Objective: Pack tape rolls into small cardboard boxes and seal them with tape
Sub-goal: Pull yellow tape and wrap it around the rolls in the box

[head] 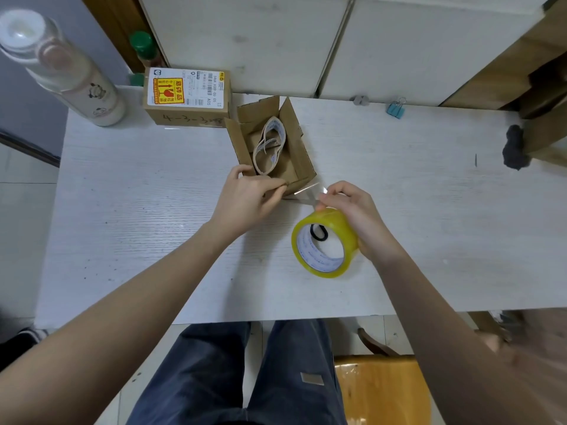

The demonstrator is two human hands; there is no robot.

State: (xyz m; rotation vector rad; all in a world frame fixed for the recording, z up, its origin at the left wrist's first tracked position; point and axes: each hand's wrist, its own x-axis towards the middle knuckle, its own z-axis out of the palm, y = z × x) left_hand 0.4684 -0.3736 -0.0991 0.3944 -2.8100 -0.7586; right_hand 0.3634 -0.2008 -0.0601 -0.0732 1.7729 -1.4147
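White wood-grain table [153, 240] fills the view, its far edge against pale cabinet panels [245, 41].

Item count:
- Two cardboard boxes. One open brown cardboard box [302, 167] stands at centre with four flaps raised. One sealed brown cardboard box with a yellow-and-red label [187, 96] stands at the far left, just beside the open one.
- Two tape rolls. One flattened, nearly spent tape roll with a brown core [270, 145] lies inside the open box. One yellow-tinted clear tape roll [325, 243] is lifted to the near right of that box.
- One tall pale bottle [61, 65] at the far-left corner.
- One blue binder clip [395, 110] at the far edge, right of centre.
- One dark grey lump [517, 151] at the right edge.

Hand pose: the left hand [248, 197] grips the near flap of the open box, fingers curled over it. The right hand [359, 216] clasps the clear roll from the right side, and its fingertips pinch a pulled-out strip of clear tape [310, 191] that reaches the box's near corner.

Clearance: open table surface extends left and right of both forearms. The near table edge lies above the person's dark trousers [214, 378].
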